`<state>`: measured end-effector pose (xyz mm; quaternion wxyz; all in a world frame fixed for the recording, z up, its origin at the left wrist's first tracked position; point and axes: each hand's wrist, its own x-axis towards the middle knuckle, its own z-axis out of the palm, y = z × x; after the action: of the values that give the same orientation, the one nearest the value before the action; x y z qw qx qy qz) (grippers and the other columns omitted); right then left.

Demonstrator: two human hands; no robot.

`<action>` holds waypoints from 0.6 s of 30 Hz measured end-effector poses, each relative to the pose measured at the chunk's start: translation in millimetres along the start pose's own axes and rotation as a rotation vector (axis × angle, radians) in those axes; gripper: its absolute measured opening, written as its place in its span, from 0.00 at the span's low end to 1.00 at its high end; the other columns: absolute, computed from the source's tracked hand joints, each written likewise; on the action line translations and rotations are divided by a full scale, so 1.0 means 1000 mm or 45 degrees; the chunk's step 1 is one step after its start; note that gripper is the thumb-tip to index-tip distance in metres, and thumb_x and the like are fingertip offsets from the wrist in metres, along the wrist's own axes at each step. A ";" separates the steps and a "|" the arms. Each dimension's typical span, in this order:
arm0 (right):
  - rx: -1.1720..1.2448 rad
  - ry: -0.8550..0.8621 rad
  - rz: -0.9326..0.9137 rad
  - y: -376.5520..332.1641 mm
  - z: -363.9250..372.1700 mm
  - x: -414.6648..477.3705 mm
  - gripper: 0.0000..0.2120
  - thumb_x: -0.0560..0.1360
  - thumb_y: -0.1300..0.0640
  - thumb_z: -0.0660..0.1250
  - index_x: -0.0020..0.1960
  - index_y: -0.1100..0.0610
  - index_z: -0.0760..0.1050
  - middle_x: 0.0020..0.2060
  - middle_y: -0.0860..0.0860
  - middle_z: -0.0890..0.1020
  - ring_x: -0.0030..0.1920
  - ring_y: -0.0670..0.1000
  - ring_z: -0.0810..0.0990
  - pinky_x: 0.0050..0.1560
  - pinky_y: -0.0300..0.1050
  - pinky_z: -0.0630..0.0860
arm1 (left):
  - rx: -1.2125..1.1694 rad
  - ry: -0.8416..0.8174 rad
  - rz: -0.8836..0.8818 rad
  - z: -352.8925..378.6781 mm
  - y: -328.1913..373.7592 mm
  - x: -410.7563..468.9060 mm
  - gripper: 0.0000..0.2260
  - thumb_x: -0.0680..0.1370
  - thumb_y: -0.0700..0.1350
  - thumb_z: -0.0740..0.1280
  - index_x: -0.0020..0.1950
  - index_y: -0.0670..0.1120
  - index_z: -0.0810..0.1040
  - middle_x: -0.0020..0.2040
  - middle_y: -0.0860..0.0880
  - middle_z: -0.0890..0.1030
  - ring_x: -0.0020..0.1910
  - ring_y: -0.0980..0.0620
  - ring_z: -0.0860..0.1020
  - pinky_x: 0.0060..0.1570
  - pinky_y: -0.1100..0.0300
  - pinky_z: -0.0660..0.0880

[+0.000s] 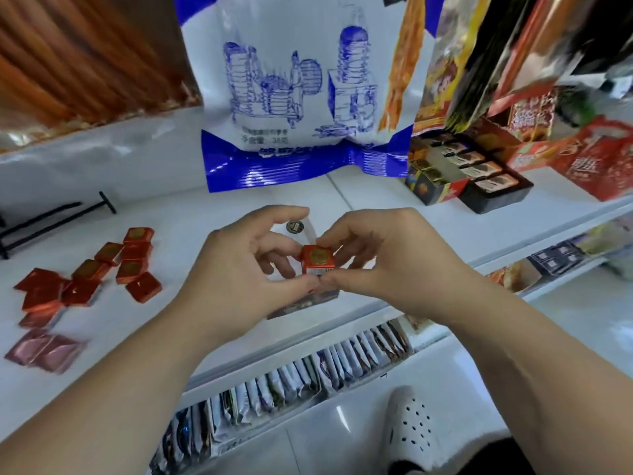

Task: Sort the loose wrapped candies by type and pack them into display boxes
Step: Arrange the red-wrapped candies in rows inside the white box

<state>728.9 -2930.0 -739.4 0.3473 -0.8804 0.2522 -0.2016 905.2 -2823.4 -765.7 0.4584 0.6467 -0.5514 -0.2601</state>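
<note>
Pinching a red wrapped candy point(317, 259).
Gripped by left hand point(239, 265) and right hand point(373, 262), loose candies point(102, 269) at nine o'clock.

On the shelf point(191, 214), left to right.
Loose candies point(102, 269) at left; one candy point(317, 257) between left hand point(239, 265) and right hand point(380, 265), over a box point(301, 305); bag point(291, 97) behind; display boxes point(479, 169) back right.

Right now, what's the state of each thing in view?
left hand, pinching the held red candy.
right hand, pinching it from the other side.
held red candy, above the shelf, gold emblem up.
loose red candies, scattered on the shelf, unpacked.
pink candies, loose on the shelf.
dark display box, open, rows filled.
blue-and-white bag, upright behind the hands.
</note>
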 end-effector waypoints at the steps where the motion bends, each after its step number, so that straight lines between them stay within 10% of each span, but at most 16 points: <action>1: -0.003 -0.015 0.006 0.003 -0.002 0.000 0.16 0.67 0.56 0.80 0.53 0.54 0.83 0.42 0.44 0.85 0.41 0.41 0.84 0.43 0.38 0.81 | 0.007 -0.011 -0.013 0.003 -0.001 0.002 0.31 0.61 0.57 0.78 0.63 0.59 0.76 0.43 0.61 0.84 0.41 0.55 0.80 0.44 0.64 0.75; 8: -0.212 -0.108 0.046 0.033 0.008 0.005 0.13 0.67 0.54 0.78 0.51 0.48 0.81 0.41 0.40 0.83 0.37 0.43 0.81 0.37 0.32 0.73 | 0.838 -0.207 -0.105 -0.004 -0.015 0.008 0.38 0.56 0.73 0.73 0.64 0.61 0.74 0.53 0.63 0.70 0.47 0.61 0.72 0.47 0.61 0.72; 18: -0.193 -0.170 0.077 0.040 0.013 0.016 0.14 0.67 0.54 0.79 0.50 0.48 0.79 0.35 0.33 0.77 0.31 0.45 0.78 0.35 0.29 0.69 | 0.760 -0.179 -0.124 -0.016 -0.037 0.005 0.22 0.59 0.65 0.77 0.49 0.58 0.81 0.45 0.62 0.77 0.43 0.62 0.74 0.44 0.60 0.74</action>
<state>736.7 -2958.2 -774.4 0.3016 -0.9076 0.2694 -0.1125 938.0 -2824.2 -790.4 0.1957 0.7589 -0.6021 -0.1525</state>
